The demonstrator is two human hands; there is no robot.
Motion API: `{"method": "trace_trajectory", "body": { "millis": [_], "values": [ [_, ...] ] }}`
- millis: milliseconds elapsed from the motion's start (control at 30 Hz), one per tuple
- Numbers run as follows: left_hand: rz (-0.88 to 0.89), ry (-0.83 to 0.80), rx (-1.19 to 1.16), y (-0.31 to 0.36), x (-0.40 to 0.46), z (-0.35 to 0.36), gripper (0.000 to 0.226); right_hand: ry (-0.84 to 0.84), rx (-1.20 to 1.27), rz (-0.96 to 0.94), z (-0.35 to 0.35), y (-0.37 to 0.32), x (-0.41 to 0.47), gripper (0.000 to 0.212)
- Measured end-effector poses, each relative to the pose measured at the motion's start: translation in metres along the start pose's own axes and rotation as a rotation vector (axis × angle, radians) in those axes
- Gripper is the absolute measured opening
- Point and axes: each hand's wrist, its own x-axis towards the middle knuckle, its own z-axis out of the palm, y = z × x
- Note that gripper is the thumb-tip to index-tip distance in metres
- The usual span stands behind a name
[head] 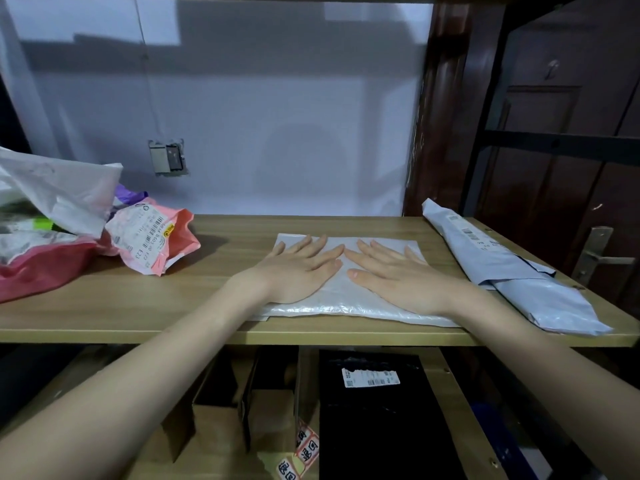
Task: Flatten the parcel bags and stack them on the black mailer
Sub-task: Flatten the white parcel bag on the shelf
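A white parcel bag [349, 308] lies flat on the wooden shelf [214, 292], near its front edge. My left hand [298, 268] and my right hand [394, 275] both rest palm down on it, fingers spread, fingertips almost meeting at the bag's middle. A black mailer [381, 420] with a torn white label lies on the lower shelf, below the white bag. A crumpled pink parcel bag [156, 240] with a label sits at the left. A folded grey parcel bag [512, 268] lies at the right end.
A heap of white and red plastic bags [45, 230] fills the shelf's left end. Cardboard boxes [270, 414] stand on the lower shelf beside the black mailer. A white wall is behind, and a dark wooden door [554, 133] with a handle is at the right.
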Motion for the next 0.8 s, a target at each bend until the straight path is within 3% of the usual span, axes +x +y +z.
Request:
{"method": "trace_trajectory", "body": {
  "millis": [800],
  "values": [
    [-0.017,-0.039,-0.024,0.0031,-0.0033,-0.0014,0.063,-0.049,-0.015,0.021,0.0015,0.0007,0.0009,0.061]
  ]
}}
